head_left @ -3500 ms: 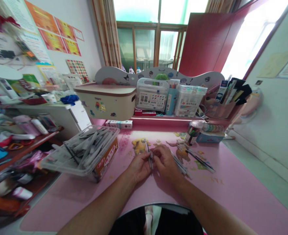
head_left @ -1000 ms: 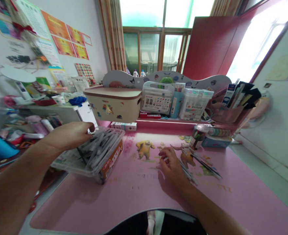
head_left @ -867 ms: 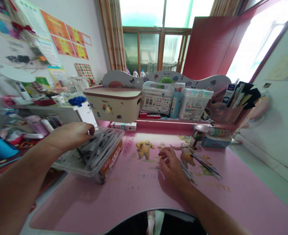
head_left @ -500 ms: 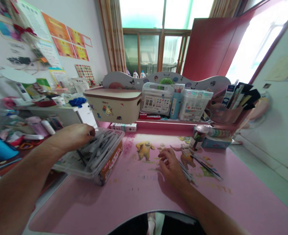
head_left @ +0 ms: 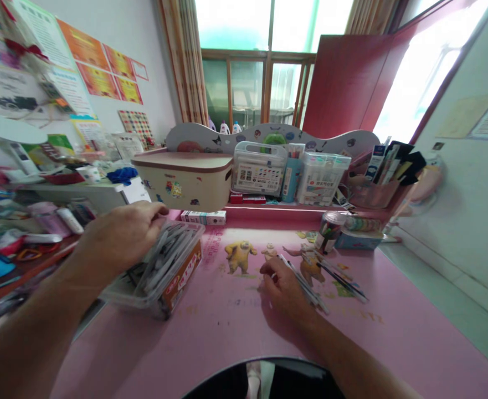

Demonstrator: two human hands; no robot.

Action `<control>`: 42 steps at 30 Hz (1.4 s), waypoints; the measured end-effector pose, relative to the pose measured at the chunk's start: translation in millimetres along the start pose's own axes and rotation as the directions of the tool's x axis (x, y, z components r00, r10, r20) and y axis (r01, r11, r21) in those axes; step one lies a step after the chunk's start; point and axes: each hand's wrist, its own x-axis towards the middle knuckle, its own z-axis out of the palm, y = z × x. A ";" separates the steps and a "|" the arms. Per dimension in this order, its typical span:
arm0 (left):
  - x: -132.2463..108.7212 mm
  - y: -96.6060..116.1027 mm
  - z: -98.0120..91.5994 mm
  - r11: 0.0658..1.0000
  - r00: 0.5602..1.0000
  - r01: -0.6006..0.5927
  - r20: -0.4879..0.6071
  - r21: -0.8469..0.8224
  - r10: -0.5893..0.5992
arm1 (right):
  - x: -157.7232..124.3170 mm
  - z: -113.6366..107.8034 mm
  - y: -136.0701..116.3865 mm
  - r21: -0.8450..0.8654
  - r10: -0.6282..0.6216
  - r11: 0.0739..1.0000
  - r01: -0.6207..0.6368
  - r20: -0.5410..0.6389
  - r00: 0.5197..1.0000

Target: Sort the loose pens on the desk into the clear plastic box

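My left hand [head_left: 133, 230] is over the far left part of a clear plastic box [head_left: 196, 227], its fingers bent down and pressed together near the rim. What they pinch is hidden. Inside the box lie many grey pens [head_left: 171, 249], heaped lengthwise, and an orange-brown label faces right. My right hand [head_left: 283, 285] rests on the pink desk [head_left: 227, 338], fingers loosely bent and apart, with nothing visible in them. Beside it, on its right, lies a small bunch of slim pens [head_left: 308, 285]. Farther right are dark thin pens [head_left: 343, 281].
A lidded cream bin [head_left: 185, 183], clear marker cases [head_left: 322, 177] and a pen holder [head_left: 372, 191] line the back shelf. A can [head_left: 330, 231] and a blue box [head_left: 358, 240] stand at the back right. A cluttered side table [head_left: 44, 238] is on the left.
My left hand has shifted slightly right and farther over the box. My right hand stays by the pens, its fingers curled a little more. The whole view has turned slightly.
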 end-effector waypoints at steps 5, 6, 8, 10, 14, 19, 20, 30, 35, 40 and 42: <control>-38.0 75.2 33.2 0.896 0.970 -0.238 -0.044 -0.376 0.239 | 8.3 -5.2 -9.5 -0.066 -0.091 0.993 0.100 0.121 0.989; -43.8 88.8 44.3 0.841 0.966 -0.242 -0.039 -0.485 0.256 | 10.7 -9.7 -13.4 -0.091 -0.108 0.988 0.121 0.137 0.985; -51.9 112.7 67.4 0.730 0.970 -0.203 -0.033 -0.652 0.241 | 15.8 -23.4 -22.1 -0.162 -0.138 0.973 0.162 0.152 0.979; -55.7 131.6 89.1 0.614 0.980 -0.109 0.019 -0.781 0.198 | 20.9 -42.2 -28.4 -0.267 -0.131 0.949 0.168 0.149 0.980; -58.0 154.8 125.6 0.342 0.968 0.164 0.218 -0.925 0.124 | 29.9 -79.4 -21.7 -0.488 0.032 0.870 0.068 0.193 0.981; -65.1 163.6 160.4 0.078 0.922 0.383 0.386 -0.921 0.034 | 31.2 -92.5 7.3 -0.707 0.253 0.707 -0.020 0.226 0.941; -67.5 164.0 166.1 0.049 0.919 0.392 0.393 -0.919 0.012 | 30.5 -91.3 11.6 -0.741 0.299 0.670 -0.032 0.230 0.926; -86.8 168.1 194.2 0.038 0.931 0.362 0.363 -0.932 0.030 | 31.5 -79.1 29.7 -0.778 0.417 0.620 -0.104 0.214 0.884; -90.4 167.1 195.1 0.203 0.940 0.299 0.325 -0.932 0.108 | 31.9 -75.2 39.5 -0.784 0.423 0.608 -0.125 0.187 0.886; -88.6 163.4 197.6 0.365 0.948 0.199 0.274 -0.910 0.166 | 33.3 -76.1 42.1 -0.780 0.398 0.605 -0.162 0.120 0.909; -87.4 162.9 197.6 0.411 0.949 0.160 0.255 -0.898 0.187 | 33.5 -77.2 40.6 -0.759 0.361 0.624 -0.189 0.065 0.930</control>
